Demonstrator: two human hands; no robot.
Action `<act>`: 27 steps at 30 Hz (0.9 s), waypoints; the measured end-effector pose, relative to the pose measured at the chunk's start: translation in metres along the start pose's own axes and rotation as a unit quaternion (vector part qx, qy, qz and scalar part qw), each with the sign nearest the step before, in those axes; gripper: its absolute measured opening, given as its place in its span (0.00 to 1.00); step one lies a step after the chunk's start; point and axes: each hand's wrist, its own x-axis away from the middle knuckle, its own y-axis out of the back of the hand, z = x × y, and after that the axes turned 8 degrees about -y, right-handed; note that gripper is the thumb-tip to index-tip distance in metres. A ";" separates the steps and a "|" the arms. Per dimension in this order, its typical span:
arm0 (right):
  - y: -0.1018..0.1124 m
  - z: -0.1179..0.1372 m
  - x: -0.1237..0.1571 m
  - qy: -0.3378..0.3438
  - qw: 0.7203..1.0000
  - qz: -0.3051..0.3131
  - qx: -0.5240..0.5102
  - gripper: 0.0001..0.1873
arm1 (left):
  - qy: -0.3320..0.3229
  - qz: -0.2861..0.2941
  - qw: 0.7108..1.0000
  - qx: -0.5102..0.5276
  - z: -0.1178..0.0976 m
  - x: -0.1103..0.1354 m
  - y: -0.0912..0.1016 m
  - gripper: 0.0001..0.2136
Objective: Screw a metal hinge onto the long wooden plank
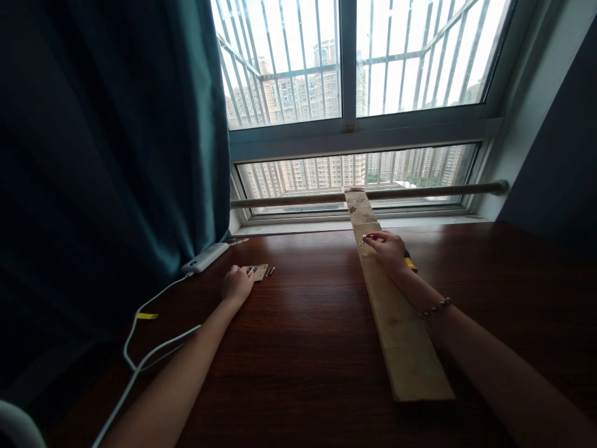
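Note:
My left hand rests on the dark wooden tabletop, its closed fingers at the near end of a small light-wood piece. What those fingers pinch is too small to name. Beside that piece lie small metal pins or screws. My right hand is over a long wooden plank, pinching a small shiny metal piece just above its surface. Small dark marks or holes show in the plank near the fingertips. Partly hidden behind my right hand is a yellow and black handle.
The plank's far end rests against or over a horizontal rail by the window. A white power strip with a white cable lies left, near a blue curtain. A yellow strip lies by the cable.

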 end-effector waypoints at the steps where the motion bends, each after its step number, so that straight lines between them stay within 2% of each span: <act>1: 0.000 0.001 0.000 0.000 1.000 0.000 0.000 0.13 | 0.001 0.002 1.000 -0.002 0.000 0.000 0.000 0.18; 15: -0.001 -0.002 0.000 -0.004 1.000 0.001 0.001 0.14 | -0.006 -0.005 1.000 0.009 0.007 -0.004 -0.008 0.18; 19: 0.000 -0.002 -0.001 -0.002 1.000 -0.002 0.011 0.14 | 0.004 -0.020 1.000 0.013 0.005 0.000 -0.003 0.18; 23: 0.001 0.006 0.000 -0.020 0.999 0.006 -0.025 0.14 | -0.003 -0.135 0.989 0.053 -0.018 0.003 0.019 0.18; 25: -0.001 0.014 0.004 -0.084 0.989 0.064 -0.102 0.16 | -0.036 -0.168 0.975 0.144 -0.042 0.006 0.039 0.16; 27: -0.006 0.024 0.013 -0.173 0.956 0.157 -0.178 0.19 | -0.071 -0.144 0.945 0.284 -0.073 0.014 0.062 0.13</act>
